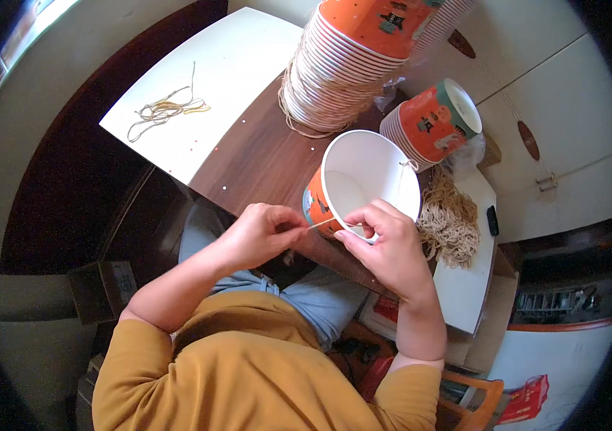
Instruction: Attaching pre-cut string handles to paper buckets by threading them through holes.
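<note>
A paper bucket (345, 161), white inside and orange outside, stands tilted towards me at the table's near edge. A pale cord (322, 223) runs taut from the near side of its rim to my left hand (268, 231), whose thumb and fingers pinch the cord's end. My right hand (388, 241) is at the near right rim, with thumb outside and fingers inside, closed on the cord where it meets the wall. On the far right of the rim, a cord knot (410, 165) shows, with a strand hanging inside.
Behind the bucket rises a tall stack of nested buckets (349, 72) with cord loops. A shorter bucket stack (431, 126) stands to its right. A heap of beige cords (451, 219) lies at the right, beside a black object (493, 220). Loose cords (166, 111) lie on the white tabletop (241, 50).
</note>
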`<state>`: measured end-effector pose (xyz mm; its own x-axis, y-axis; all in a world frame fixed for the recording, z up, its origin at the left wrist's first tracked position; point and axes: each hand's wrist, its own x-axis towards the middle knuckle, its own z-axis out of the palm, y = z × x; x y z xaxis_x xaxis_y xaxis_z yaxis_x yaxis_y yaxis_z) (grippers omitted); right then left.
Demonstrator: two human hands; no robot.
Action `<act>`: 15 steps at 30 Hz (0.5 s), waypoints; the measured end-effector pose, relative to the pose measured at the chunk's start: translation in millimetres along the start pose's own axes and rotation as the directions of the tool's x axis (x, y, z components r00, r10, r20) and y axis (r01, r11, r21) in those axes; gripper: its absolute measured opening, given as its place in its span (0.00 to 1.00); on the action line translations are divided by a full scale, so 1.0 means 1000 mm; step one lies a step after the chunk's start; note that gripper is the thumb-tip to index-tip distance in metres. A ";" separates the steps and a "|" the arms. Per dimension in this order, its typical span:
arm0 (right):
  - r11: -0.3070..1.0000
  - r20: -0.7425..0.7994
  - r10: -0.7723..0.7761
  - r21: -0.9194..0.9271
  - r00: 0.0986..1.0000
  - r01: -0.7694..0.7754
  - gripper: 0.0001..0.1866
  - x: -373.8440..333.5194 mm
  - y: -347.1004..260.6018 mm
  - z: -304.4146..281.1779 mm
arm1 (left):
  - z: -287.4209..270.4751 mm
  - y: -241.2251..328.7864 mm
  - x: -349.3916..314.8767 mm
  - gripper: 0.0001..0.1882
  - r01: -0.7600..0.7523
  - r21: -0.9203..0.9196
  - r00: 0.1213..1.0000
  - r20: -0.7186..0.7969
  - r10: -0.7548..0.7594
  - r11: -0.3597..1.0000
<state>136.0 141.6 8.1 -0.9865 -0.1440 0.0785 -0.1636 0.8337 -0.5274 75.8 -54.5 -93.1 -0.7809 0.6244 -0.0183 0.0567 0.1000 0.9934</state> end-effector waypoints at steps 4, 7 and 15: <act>0.999 -0.030 -0.003 0.035 1.000 0.005 0.10 -0.001 0.003 0.001 | -0.025 0.008 -0.009 0.10 0.178 -0.128 0.940 0.316 -0.130 0.976; 1.000 -0.031 -0.016 0.024 0.999 0.017 0.10 -0.001 0.005 0.002 | -0.037 0.019 -0.009 0.08 0.093 -0.247 0.927 0.376 0.007 0.965; 0.997 -0.011 -0.077 0.011 0.997 0.077 0.10 -0.002 0.007 0.001 | -0.010 0.024 0.010 0.09 0.078 -0.916 0.970 0.160 0.181 0.393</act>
<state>137.4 146.9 3.6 -0.9711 -0.2013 0.1282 -0.2387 0.8143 -0.5292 62.9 -53.8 -67.8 -0.6478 0.7481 0.1435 -0.6087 -0.6217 0.4929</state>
